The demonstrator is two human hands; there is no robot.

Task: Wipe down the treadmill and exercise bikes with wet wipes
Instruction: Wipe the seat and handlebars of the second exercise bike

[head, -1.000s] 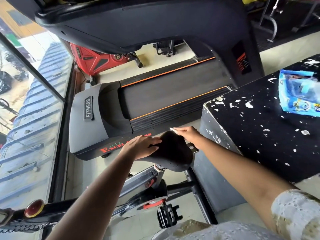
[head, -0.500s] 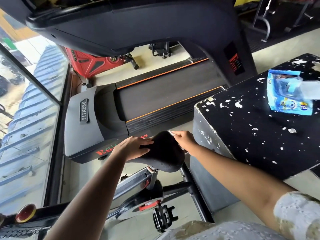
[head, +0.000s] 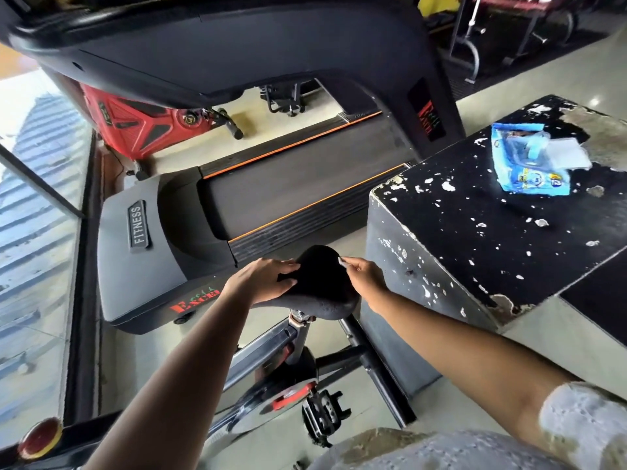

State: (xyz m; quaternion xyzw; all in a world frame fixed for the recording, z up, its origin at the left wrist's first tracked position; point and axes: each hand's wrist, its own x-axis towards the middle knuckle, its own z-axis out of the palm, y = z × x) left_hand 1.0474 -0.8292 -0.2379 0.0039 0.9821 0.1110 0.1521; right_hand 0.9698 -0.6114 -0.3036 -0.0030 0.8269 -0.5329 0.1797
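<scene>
Gym floor (head: 559, 334) is pale tile, with a glass wall (head: 34, 232) running down the left side and a red machine (head: 135, 123) parked behind the treadmill (head: 288, 195). Compared with a second ago, not much has happened with the hands. It's mostly the view that has swung to the right. The wet wipes pack (head: 522, 178) was cut off at the right edge before, and now all of it shows, lying on top of the chipped black box (head: 475, 232) with a white wipe sticking out of its open flap. More of the box top is visible too.

Both hands are on the same spot as before, on the black saddle (head: 322, 286) of the exercise bike (head: 291, 361), which sits between the treadmill's grey front cover and the box.

The left hand (head: 263, 281) rests on the saddle's left side. Its fingers (head: 288, 266) are laid over the top, a little apart, not clamped on anything.

The right hand (head: 363, 276) is at the saddle's right edge with its fingers bent in toward it. There's a small white sliver at the fingertips (head: 341, 261), touching the saddle, but honestly I can't tell if it's a bit of wipe or whether the hand actually holds anything.

So the saddle sits right between the two hands, touching both, while the wipes pack is well apart from them, off to the right. The bike's pedal (head: 322, 415) hangs below, near the bottom of the view.
</scene>
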